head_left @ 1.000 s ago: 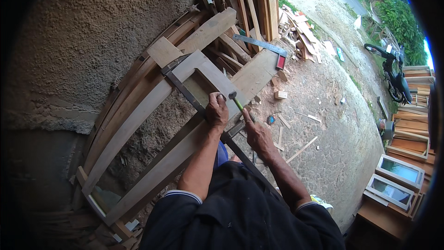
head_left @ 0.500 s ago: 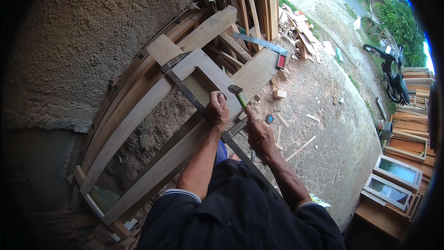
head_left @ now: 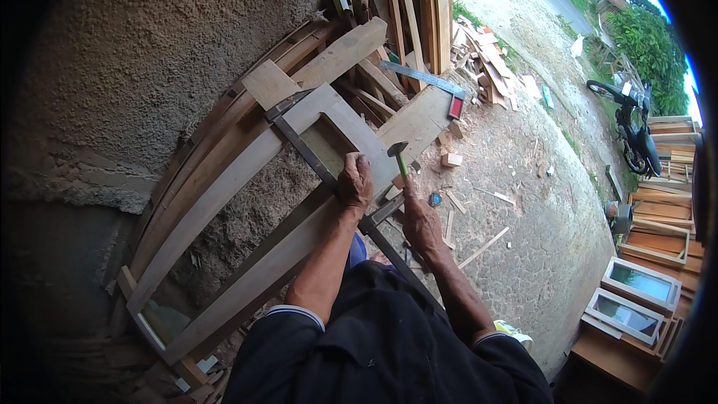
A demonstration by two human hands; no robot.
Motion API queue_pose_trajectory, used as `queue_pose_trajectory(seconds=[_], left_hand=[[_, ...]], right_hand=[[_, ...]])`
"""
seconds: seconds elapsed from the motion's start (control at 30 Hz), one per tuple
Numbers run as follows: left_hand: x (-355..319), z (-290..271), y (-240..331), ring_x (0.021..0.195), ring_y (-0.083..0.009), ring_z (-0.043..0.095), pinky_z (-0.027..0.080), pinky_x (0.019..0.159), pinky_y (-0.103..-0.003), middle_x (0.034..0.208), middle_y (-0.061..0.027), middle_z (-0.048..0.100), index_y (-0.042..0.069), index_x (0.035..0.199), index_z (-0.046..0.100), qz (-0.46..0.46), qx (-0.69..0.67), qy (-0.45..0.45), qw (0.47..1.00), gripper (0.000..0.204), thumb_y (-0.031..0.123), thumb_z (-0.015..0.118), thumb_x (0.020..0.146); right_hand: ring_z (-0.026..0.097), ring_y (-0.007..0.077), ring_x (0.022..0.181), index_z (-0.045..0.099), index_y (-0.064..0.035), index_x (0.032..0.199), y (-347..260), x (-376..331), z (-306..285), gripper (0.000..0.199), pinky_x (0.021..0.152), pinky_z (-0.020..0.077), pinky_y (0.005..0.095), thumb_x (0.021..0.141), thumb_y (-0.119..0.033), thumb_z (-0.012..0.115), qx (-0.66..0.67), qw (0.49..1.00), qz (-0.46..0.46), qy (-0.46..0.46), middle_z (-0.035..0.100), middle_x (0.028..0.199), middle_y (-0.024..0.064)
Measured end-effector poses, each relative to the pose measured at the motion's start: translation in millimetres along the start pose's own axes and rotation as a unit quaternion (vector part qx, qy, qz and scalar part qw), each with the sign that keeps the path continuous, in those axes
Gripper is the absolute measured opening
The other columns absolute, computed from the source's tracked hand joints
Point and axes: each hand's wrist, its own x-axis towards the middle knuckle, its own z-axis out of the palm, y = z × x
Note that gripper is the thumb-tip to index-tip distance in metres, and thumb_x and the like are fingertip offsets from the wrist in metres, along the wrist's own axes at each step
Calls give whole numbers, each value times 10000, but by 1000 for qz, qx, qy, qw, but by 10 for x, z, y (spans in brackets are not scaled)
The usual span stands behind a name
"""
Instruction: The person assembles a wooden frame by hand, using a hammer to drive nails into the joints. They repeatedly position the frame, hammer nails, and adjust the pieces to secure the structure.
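Observation:
A pale wooden frame [head_left: 258, 273] with one long curved side lies slantwise in front of me. A dark metal bar clamp [head_left: 303, 148] spans it, with its jaw end beside my right hand. My left hand [head_left: 354, 182] rests on the frame by the clamp bar, fingers curled closed near the edge of a rectangular opening; anything inside them is hidden. In my right hand [head_left: 422, 222], fingers wrapped round its handle, is a hammer [head_left: 402, 162] with a green handle and a dark head. The hammer head is raised apart from my left hand.
A try square [head_left: 428, 79] lies on a wide board [head_left: 419, 121] beyond the frame. Stacked planks [head_left: 422, 15] lean at the back, near a pile of offcuts [head_left: 486, 56]. Rough wall stands on the left. A tape measure [head_left: 434, 200] and wood scraps lie on the ground; glazed frames [head_left: 642, 283] stand right.
The hammer head has swung a little to the right, away from my left hand, and its handle is more upright. My left hand stays in nearly the same place on the frame.

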Motion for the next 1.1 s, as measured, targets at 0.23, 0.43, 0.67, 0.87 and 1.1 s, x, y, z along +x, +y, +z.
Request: queue_pose_trajectory(seconds=[0.23, 0.43, 0.67, 0.87, 1.1], left_hand=[[-274, 119, 245, 933, -532, 618, 486, 750, -515, 903, -324, 645, -15, 1027, 563, 3, -101, -281, 954, 673, 605, 305, 1044], [-178, 62, 221, 806, -299, 670, 505, 716, -428, 800, -166, 663, -2, 992, 580, -31, -72, -314, 946, 752, 673, 249, 1027], [-168, -23, 181, 410, -39, 330, 242, 367, -199, 627, 34, 517, 79, 986, 616, -347, -430, -186, 812, 550, 586, 405, 1020], [-181, 30, -5, 566, -3, 401, 332, 496, -186, 672, 77, 504, 12, 1046, 609, -68, -234, -39, 969, 134, 127, 598, 978], [-204, -48, 90, 576, -80, 497, 433, 548, -275, 657, 9, 546, 42, 1122, 663, -4, 33, -96, 995, 224, 169, 660, 937]], right_hand=[[619, 427, 790, 689, -104, 1041, -95, 172, 69, 161, 708, 487, 517, 906, -96, 603, 133, 987, -4, 91, 583, 834, 216], [629, 413, 809, 690, -66, 1009, -25, 265, 128, 124, 713, 492, 490, 916, -126, 634, 138, 988, 2, 76, 612, 852, 215], [506, 100, 482, 662, -13, 980, -108, 510, 89, 253, 450, 407, 311, 988, -266, 654, 425, 871, 246, 17, 549, 596, -5], [472, 52, 517, 658, -34, 943, -59, 705, 115, 263, 454, 377, 252, 970, -294, 688, 396, 889, 228, 23, 553, 673, -34], [568, 155, 609, 661, -34, 918, 166, 877, 401, 219, 555, 457, 339, 938, -245, 713, 250, 957, 112, 92, 585, 685, 37]])
